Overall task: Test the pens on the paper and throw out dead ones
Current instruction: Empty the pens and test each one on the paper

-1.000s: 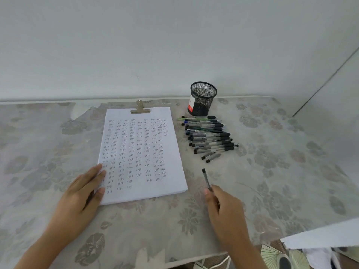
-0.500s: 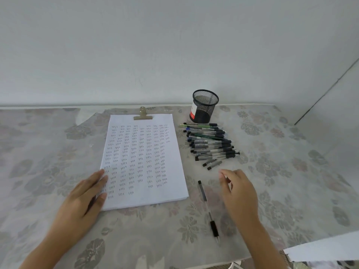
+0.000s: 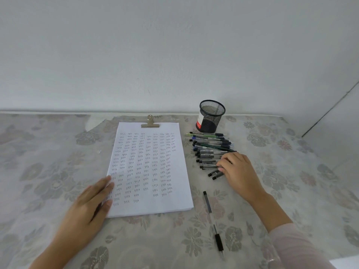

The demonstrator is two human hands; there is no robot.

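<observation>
A white sheet of paper [image 3: 149, 166], covered in rows of small handwritten test marks, lies under a metal clip [image 3: 150, 122]. My left hand [image 3: 91, 202] rests flat on the paper's lower left corner, fingers straight. To the right lies a pile of several pens [image 3: 210, 147]. My right hand [image 3: 236, 172] lies over the near end of that pile, fingertips touching the pens; whether it grips one cannot be told. A single pen [image 3: 212, 220] with a black grip lies alone on the table below the right hand.
A black mesh pen cup [image 3: 210, 117] stands behind the pile, near the wall. The table carries a floral cloth [image 3: 48, 171]. Its front edge runs along the bottom, and a wall closes the back.
My right hand let go of the single pen, which now lies on the table, and moved forward to the pen pile. The left hand stayed on the paper.
</observation>
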